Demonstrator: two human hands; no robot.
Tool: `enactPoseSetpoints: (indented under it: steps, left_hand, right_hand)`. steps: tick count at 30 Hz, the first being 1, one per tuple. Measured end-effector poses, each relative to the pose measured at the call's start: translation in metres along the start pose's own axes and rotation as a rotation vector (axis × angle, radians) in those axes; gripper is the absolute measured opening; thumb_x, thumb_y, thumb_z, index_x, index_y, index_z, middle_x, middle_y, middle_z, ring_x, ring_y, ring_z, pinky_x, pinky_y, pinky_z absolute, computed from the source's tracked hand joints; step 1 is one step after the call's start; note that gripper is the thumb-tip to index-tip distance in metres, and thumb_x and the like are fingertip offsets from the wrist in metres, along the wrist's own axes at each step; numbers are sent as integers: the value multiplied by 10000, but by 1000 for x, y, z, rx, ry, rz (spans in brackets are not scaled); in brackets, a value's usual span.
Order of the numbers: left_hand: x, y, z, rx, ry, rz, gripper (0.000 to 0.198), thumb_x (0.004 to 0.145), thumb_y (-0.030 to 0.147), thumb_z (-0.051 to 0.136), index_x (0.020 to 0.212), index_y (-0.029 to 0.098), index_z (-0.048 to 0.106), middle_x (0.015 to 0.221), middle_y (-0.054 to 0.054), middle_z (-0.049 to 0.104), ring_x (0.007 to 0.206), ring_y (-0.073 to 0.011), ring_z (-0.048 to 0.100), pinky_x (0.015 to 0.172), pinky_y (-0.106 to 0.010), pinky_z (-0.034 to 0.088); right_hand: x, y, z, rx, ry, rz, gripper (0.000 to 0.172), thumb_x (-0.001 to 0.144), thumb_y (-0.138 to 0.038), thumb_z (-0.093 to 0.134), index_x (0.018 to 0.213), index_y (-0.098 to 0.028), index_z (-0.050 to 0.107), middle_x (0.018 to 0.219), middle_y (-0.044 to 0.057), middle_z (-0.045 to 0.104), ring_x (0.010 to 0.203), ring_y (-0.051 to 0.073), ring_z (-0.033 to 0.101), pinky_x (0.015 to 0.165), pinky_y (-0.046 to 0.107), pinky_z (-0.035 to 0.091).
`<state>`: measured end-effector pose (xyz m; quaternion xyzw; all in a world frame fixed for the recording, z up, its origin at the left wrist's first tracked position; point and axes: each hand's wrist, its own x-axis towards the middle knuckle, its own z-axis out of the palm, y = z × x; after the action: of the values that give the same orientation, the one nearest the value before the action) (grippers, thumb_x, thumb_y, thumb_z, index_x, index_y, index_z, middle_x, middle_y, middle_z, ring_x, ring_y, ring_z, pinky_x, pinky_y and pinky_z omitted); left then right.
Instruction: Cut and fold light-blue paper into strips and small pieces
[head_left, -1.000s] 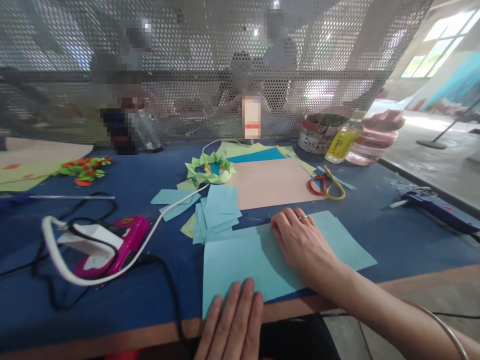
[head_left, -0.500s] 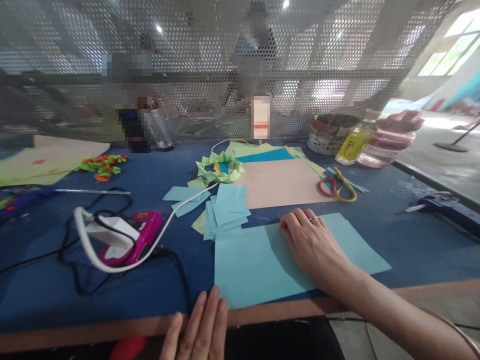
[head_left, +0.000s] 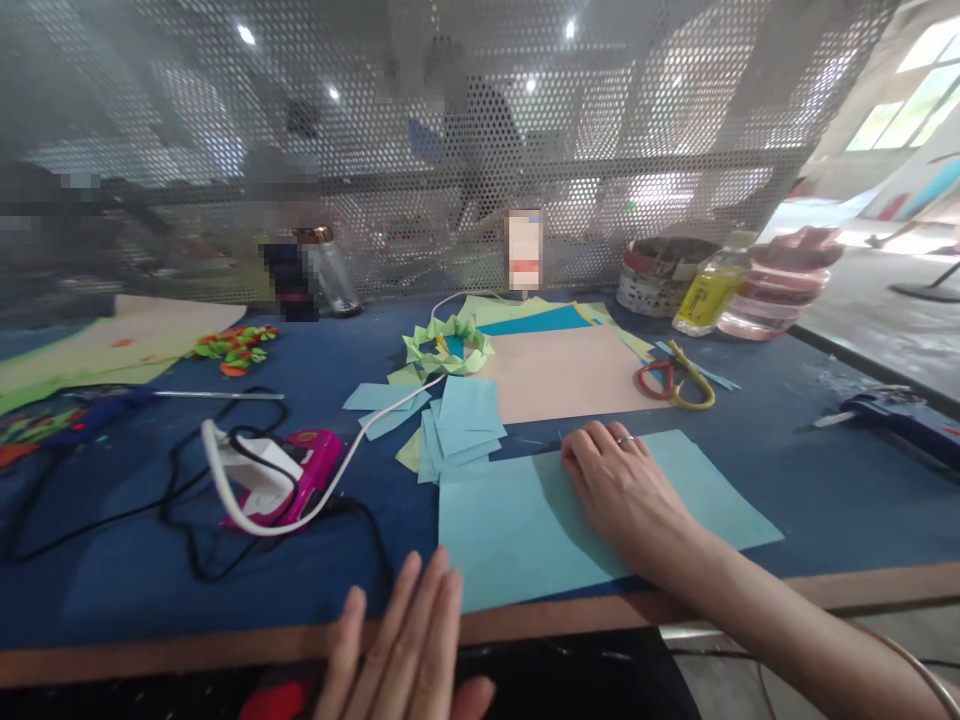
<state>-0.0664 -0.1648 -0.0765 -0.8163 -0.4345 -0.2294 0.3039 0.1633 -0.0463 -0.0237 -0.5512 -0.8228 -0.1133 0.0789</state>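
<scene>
A light blue sheet of paper (head_left: 510, 540) lies at the table's front edge. My right hand (head_left: 619, 485) rests on it, with a ring on one finger. Its fingers are bent together at the sheet's far edge, and the fingertips are hidden. At the sheet's near left corner my left hand (head_left: 409, 640) is held up, fingers stretched out and holding nothing. Smaller light blue paper pieces (head_left: 461, 425) overlap just beyond the sheet. Behind them sits a folded green paper ring (head_left: 476, 352). Scissors (head_left: 679, 380) with red and yellow handles lie on a pale pink sheet (head_left: 562, 370).
A magenta power strip (head_left: 319, 465) with white and black cables is on the left. A blue glue gun (head_left: 900, 415) lies at right. Behind stand a yellow-labelled bottle (head_left: 709, 290), a pink bottle (head_left: 784, 285), a round container (head_left: 656, 275) and a phone (head_left: 524, 250) against a perforated metal screen (head_left: 375, 150).
My left hand has risen slightly and its thumb now shows. My right hand stays on the blue sheet. The whole view has shifted a little, moving the table's left side rightward.
</scene>
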Motion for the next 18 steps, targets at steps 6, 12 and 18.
enactPoseSetpoints:
  steps: [6, 12, 18]
  left_hand:
    - [38, 72, 35, -212, 295, -205, 688, 945, 570, 198, 1124, 80, 647, 1180, -126, 681, 1247, -254, 516, 1127, -409, 308]
    - [38, 74, 41, -195, 186, -188, 794, 917, 608, 91, 1185, 70, 611, 1262, -134, 632, 1280, -258, 481, 1127, -380, 303]
    - [15, 33, 22, -90, -76, 2, 678, 909, 596, 341, 1314, 79, 511, 1357, -132, 554, 1306, -259, 449, 1120, -340, 290]
  right_hand:
    - [-1, 2, 2, 9, 48, -14, 159, 960, -217, 433, 877, -177, 563, 859, 68, 593, 832, 252, 525, 704, 347, 353]
    - [-3, 3, 2, 17, 75, -43, 176, 964, -209, 413, 862, -184, 555, 841, 62, 587, 806, 244, 518, 678, 341, 338]
    - [-4, 5, 3, 35, 83, -53, 189, 965, -206, 402, 857, -183, 555, 840, 66, 578, 799, 239, 516, 680, 339, 341]
